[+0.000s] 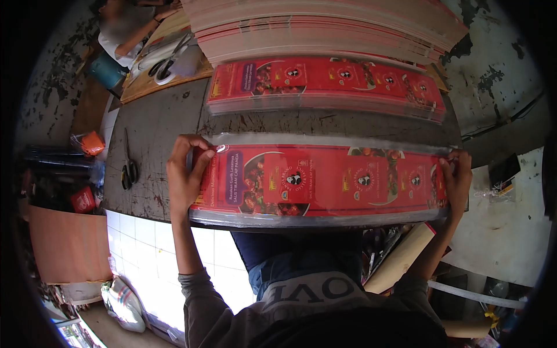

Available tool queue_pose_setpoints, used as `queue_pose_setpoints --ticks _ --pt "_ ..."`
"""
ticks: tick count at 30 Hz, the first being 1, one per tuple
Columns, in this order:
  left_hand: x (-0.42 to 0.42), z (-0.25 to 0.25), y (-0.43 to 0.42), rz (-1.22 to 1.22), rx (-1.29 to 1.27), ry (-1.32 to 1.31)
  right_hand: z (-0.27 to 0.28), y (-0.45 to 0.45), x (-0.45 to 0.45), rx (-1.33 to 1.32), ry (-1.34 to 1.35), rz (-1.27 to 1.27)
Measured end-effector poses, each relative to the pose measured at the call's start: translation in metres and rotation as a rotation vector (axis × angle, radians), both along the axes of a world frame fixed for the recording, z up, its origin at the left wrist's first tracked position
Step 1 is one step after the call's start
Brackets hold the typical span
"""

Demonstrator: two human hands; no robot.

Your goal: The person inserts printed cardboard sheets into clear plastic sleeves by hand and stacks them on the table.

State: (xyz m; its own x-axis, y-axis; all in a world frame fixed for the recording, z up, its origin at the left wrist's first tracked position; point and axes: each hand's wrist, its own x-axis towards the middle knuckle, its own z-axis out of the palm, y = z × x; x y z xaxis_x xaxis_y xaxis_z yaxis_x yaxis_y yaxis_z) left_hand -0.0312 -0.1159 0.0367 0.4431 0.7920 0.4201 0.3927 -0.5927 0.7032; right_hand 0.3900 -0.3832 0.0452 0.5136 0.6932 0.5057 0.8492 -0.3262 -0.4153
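Note:
A long red printed plastic-covered sheet (pixel 333 180), with panda logos and food pictures, lies along the front edge of the dark table, on what looks like a stack of similar sheets. At its upper left corner my left hand (pixel 188 168) is closed, thumb and forefinger pinching the clear margin. My right hand (pixel 458 177) grips the opposite end, fingers bent over the edge. Whether each hand holds one sheet or several, I cannot tell. Behind, a second stack of the same red sheets (pixel 328 87) lies parallel, its clear layered edges facing me.
A tall pile of pale sheets (pixel 313 29) rises at the back. Black-handled scissors (pixel 129 168) lie on the dark table (pixel 156 130) at left. More scissors (pixel 165 66) and a white tape roll (pixel 165 76) rest on a wooden board. Another person (pixel 125 35) works at far left.

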Motion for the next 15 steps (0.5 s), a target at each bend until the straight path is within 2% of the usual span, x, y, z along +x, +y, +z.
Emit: queue_pose_setpoints --ticks 15 --pt "0.000 -0.001 0.001 0.022 0.058 0.017 -0.003 -0.002 0.012 -0.103 0.019 0.050"
